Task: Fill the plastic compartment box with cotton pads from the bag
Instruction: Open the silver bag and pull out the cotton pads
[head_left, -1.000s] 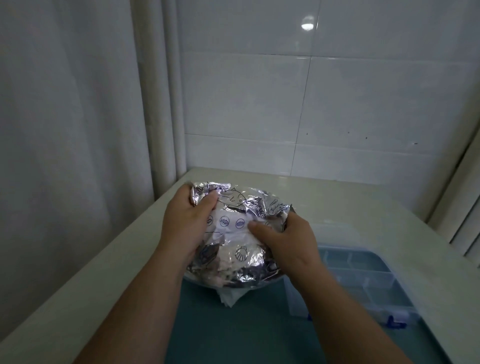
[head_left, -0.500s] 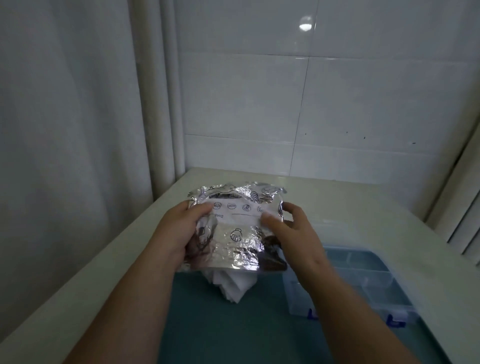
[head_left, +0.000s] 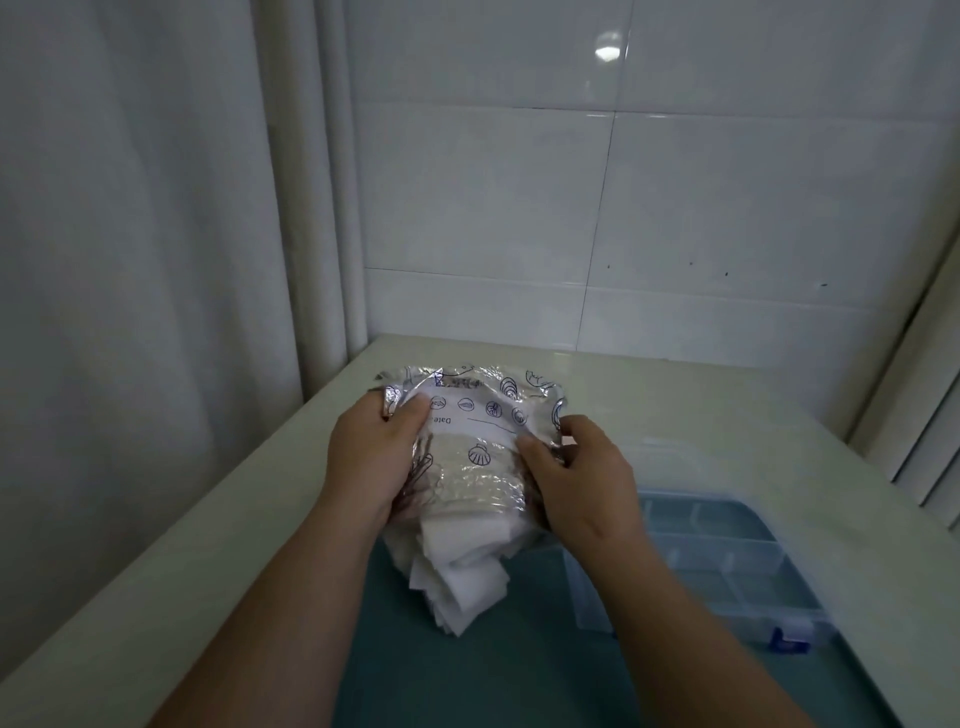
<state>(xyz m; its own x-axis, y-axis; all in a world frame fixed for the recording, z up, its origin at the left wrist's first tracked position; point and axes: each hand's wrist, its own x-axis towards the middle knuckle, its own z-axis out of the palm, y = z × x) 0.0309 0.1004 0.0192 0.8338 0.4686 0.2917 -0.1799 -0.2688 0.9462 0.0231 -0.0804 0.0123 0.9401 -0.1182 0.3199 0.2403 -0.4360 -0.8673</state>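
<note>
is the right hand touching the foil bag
Touching: the head view shows the right hand pinching the foil bag at its right edge.

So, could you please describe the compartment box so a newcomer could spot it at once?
Find the pale table under the tiled wall. On its right side, right of the right hand, sits the plastic compartment box. It is clear, split into small cells, with a blue latch, unlike the crinkled silver bag.

White curtain (head_left: 130, 312) hangs at left, its folds reaching the corner. Glossy white tiled wall (head_left: 675, 208) behind, with 1 bright light glare (head_left: 607, 51) up top. Cream tabletop (head_left: 701, 405) carries a teal mat (head_left: 519, 675) at the near edge. Pale vertical slats (head_left: 930, 457) at far right.
</note>
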